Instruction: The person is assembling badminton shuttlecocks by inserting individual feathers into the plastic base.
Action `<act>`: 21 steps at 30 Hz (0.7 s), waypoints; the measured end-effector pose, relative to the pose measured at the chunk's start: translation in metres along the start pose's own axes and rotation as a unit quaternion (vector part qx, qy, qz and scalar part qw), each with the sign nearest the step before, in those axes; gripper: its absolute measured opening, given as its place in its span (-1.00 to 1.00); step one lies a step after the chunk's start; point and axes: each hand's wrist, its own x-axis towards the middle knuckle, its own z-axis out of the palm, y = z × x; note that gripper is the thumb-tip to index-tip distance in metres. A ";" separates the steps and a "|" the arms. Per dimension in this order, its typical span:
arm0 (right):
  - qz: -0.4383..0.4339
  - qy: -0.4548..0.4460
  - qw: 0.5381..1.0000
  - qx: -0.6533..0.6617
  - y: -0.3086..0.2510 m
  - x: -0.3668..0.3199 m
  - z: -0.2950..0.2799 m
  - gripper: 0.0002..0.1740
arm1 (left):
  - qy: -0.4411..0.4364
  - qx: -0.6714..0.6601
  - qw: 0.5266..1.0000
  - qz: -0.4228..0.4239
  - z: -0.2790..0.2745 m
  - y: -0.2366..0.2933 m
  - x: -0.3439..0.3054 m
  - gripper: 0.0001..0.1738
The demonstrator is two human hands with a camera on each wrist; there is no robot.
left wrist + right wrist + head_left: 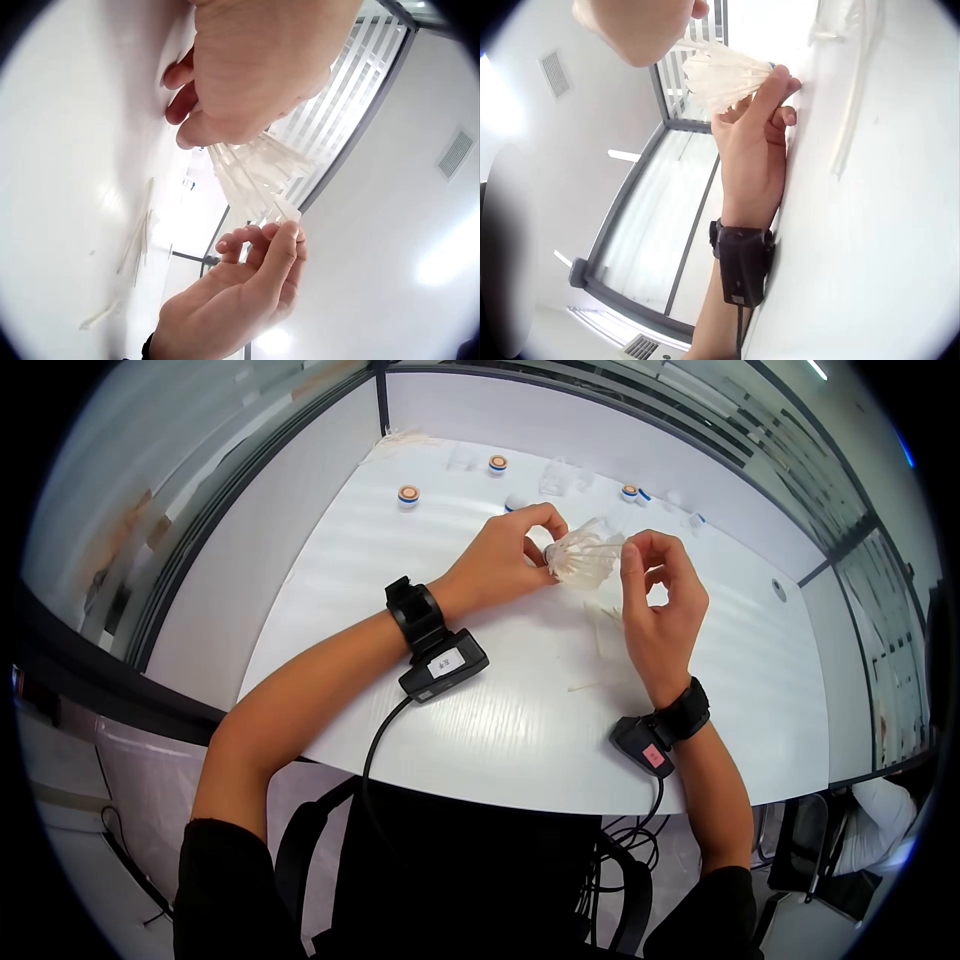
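Note:
A white feather shuttlecock [588, 558] is held over the white table, its skirt pointing right. My left hand [505, 560] grips it by the base end, which the fingers largely hide. At the skirt's outer edge, my right hand [665, 595] pinches a feather between thumb and index finger. The left wrist view shows the skirt [251, 176] fanned between both hands. From the right wrist, the left thumb and fingers wrap the narrow end of the shuttlecock [720, 75]. Loose pale feather shafts [139, 236] lie on the table beneath.
Several small round pieces with orange-ringed tops and blue bands, such as one at the left [409, 495] and one farther back [498, 464], stand on the table [480, 730]. Pale strands [405, 440] lie in the back left corner. Low partition walls [560, 415] enclose the table.

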 end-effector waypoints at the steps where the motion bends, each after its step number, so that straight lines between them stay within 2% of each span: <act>1: -0.001 0.001 1.000 0.003 0.001 0.000 0.000 -0.95 | 0.000 0.004 1.000 0.000 0.000 0.000 0.000 -0.62; 4: -0.014 -0.004 1.000 -0.007 0.002 0.000 0.001 -0.94 | -0.001 0.000 1.000 -0.007 0.001 -0.004 -0.002 -0.63; 8: 0.022 -0.010 1.000 0.005 0.000 -0.002 0.001 -0.95 | -0.007 0.001 1.000 -0.012 0.000 0.000 -0.002 -0.64; 9: -0.008 -0.007 1.000 -0.007 0.002 -0.001 0.001 -0.95 | -0.006 0.008 1.000 0.001 0.000 0.000 -0.002 -0.63; 14: 0.017 -0.019 1.000 0.000 -0.001 -0.003 0.001 -0.96 | -0.006 0.014 1.000 -0.017 0.000 0.000 -0.001 -0.58; 17: -0.014 -0.017 1.000 -0.006 0.003 -0.002 0.003 -0.96 | -0.009 0.023 1.000 -0.013 0.000 -0.003 -0.001 -0.58; 21: -0.003 -0.022 1.000 0.001 0.003 -0.002 0.003 -0.95 | -0.010 0.016 1.000 -0.010 0.000 -0.002 0.000 -0.59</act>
